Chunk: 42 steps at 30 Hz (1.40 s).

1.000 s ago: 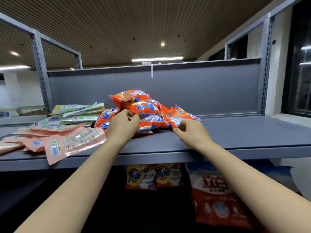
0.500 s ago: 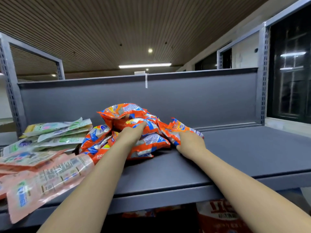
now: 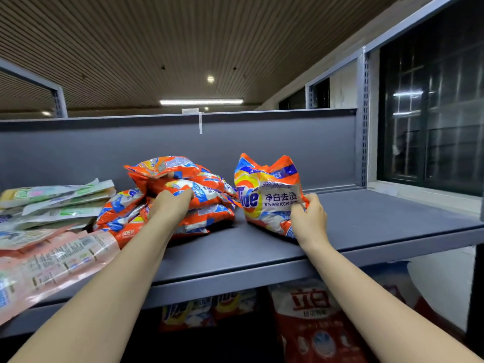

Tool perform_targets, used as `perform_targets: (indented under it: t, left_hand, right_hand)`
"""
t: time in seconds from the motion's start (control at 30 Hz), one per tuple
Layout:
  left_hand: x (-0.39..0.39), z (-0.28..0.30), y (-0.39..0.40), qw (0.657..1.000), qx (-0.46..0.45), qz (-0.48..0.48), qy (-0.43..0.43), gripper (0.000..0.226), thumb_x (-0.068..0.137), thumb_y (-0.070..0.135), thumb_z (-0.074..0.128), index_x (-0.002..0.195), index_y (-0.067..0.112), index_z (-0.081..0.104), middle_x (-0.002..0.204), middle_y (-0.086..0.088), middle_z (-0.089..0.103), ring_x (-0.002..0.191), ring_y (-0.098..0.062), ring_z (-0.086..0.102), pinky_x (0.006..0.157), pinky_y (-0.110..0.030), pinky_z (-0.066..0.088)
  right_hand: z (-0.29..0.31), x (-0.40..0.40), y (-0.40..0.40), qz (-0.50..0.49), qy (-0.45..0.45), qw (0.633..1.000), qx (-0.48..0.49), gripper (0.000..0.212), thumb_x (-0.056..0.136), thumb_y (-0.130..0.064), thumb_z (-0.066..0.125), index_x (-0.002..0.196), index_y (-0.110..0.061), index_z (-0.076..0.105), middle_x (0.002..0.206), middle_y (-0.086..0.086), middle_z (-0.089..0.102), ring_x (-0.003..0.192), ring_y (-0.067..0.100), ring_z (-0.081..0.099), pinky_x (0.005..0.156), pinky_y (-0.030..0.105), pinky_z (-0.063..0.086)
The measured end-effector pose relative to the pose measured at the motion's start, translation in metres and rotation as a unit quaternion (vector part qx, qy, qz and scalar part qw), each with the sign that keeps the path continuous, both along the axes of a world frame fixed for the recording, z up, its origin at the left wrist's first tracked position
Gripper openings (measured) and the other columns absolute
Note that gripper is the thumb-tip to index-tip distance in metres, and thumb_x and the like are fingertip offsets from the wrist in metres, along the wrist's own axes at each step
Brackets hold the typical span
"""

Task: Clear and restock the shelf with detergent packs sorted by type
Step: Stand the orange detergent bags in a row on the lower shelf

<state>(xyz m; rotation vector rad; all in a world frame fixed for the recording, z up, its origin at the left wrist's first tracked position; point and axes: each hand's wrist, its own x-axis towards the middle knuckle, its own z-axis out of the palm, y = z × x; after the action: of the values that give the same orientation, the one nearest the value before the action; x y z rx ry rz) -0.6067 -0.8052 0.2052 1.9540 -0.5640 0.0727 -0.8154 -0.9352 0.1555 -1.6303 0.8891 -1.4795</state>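
A heap of orange Tide detergent packs [image 3: 183,179] lies in the middle of the grey shelf [image 3: 366,221]. My left hand [image 3: 170,205] grips one pack in that heap from the front. To the right, one orange Tide pack [image 3: 267,192] stands upright, apart from the heap, and my right hand [image 3: 309,218] pinches its lower right corner. Green and white flat packs [image 3: 57,200] are stacked at the left, with pink flat packs [image 3: 52,260] in front of them near the shelf edge.
The shelf has a grey back panel [image 3: 104,153] and a perforated upright [image 3: 365,113] at the right. Bare shelf surface stretches right of the upright pack. Below the shelf stand more Tide packs [image 3: 199,310] and a large red detergent bag [image 3: 314,318]. A dark window [image 3: 432,113] is at the right.
My right hand has pulled one Tide pack out of the heap to the right and stood it upright. My left hand stays on the heap. The view has shifted closer.
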Motion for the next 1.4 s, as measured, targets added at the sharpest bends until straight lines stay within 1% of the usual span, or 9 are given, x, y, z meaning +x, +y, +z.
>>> perform_targets:
  t: [0.13,0.4,0.6,0.77,0.87,0.97,1.07,1.23,1.4]
  left_hand:
    - [-0.012,-0.008,0.014,0.997,0.016,-0.015,-0.074,0.055,0.082,0.049,0.052,0.119,0.007,0.056,0.123,-0.014,0.059,0.109,-0.035,0.054,0.094,-0.044,0.044]
    - [-0.055,-0.022,0.033,0.954,0.107,-0.079,-0.267,0.053,0.062,0.057,0.047,0.098,0.018,0.053,0.105,-0.009,0.058,0.103,-0.032,0.053,0.079,-0.038,0.038]
    - [-0.056,-0.038,0.053,0.965,0.109,-0.046,-0.236,0.04,0.056,0.055,0.048,0.074,0.02,0.048,0.09,-0.005,0.05,0.093,-0.031,0.053,0.069,-0.035,0.034]
    - [-0.06,-0.043,0.067,0.911,0.156,0.147,-0.353,0.045,0.071,0.028,0.061,0.108,0.003,0.053,0.114,-0.018,0.051,0.107,-0.038,0.049,0.084,-0.044,0.036]
    - [-0.062,-0.052,0.068,0.841,0.228,0.019,-0.49,0.051,0.059,0.03,0.049,0.105,0.011,0.058,0.111,-0.008,0.056,0.11,-0.033,0.051,0.09,-0.044,0.037]
    - [-0.062,-0.052,0.074,0.845,0.352,-0.109,-0.388,0.078,0.063,0.049,0.035,0.138,0.028,0.036,0.151,0.006,0.027,0.145,-0.02,0.008,0.114,-0.049,0.006]
    - [-0.059,-0.051,0.077,0.839,0.394,-0.118,-0.355,0.093,0.061,0.07,0.021,0.147,0.035,0.02,0.159,0.008,0.008,0.146,-0.021,-0.007,0.115,-0.053,-0.006]
    - [-0.06,-0.055,0.077,0.822,0.404,-0.085,-0.393,0.072,0.083,0.078,0.023,0.147,0.043,0.02,0.16,0.001,0.008,0.147,-0.025,-0.003,0.116,-0.048,0.0]
    - [-0.064,-0.049,0.072,0.788,0.442,-0.041,-0.427,0.053,0.093,0.065,0.02,0.143,0.048,0.027,0.156,-0.004,0.022,0.142,-0.031,0.015,0.104,-0.042,0.024]
  right_hand:
    - [-0.003,-0.002,0.005,0.015,-0.016,1.0,0.004,0.008,0.091,-0.007,0.041,0.093,-0.007,0.049,0.087,0.003,0.055,0.085,0.025,0.049,0.058,0.03,0.033]
    - [-0.002,-0.002,0.016,-0.03,0.083,0.996,-0.002,0.019,0.082,-0.006,0.04,0.095,-0.019,0.041,0.09,0.001,0.056,0.082,0.028,0.049,0.067,0.034,0.037]
    - [-0.005,0.002,0.025,-0.027,0.104,0.992,-0.059,0.029,0.081,-0.041,0.061,0.096,-0.021,0.046,0.103,-0.002,0.055,0.09,0.023,0.052,0.07,0.032,0.037]
    - [-0.015,0.004,0.023,-0.045,0.135,0.98,-0.14,0.034,0.085,-0.05,0.061,0.098,-0.02,0.052,0.101,-0.001,0.056,0.092,0.026,0.056,0.066,0.03,0.033]
    - [-0.016,0.005,0.023,-0.042,0.135,0.98,-0.143,0.026,0.089,-0.043,0.059,0.096,-0.019,0.054,0.098,0.0,0.057,0.092,0.028,0.055,0.065,0.031,0.032]
    - [-0.018,0.005,0.02,-0.023,0.081,0.99,-0.113,0.024,0.09,-0.043,0.057,0.096,-0.02,0.058,0.097,-0.001,0.062,0.092,0.027,0.057,0.068,0.034,0.04]
    - [-0.016,0.002,0.021,-0.013,0.025,0.997,-0.075,0.033,0.09,-0.052,0.054,0.098,-0.021,0.061,0.096,0.001,0.067,0.091,0.027,0.059,0.075,0.036,0.044]
    - [-0.015,-0.006,0.03,-0.021,-0.041,0.997,-0.061,0.034,0.091,-0.052,0.053,0.099,-0.021,0.063,0.092,0.001,0.069,0.089,0.026,0.062,0.073,0.034,0.044]
    - [-0.005,-0.016,0.043,-0.067,-0.093,0.991,-0.062,0.03,0.094,-0.043,0.052,0.1,-0.016,0.062,0.096,0.005,0.07,0.09,0.027,0.062,0.069,0.027,0.033]
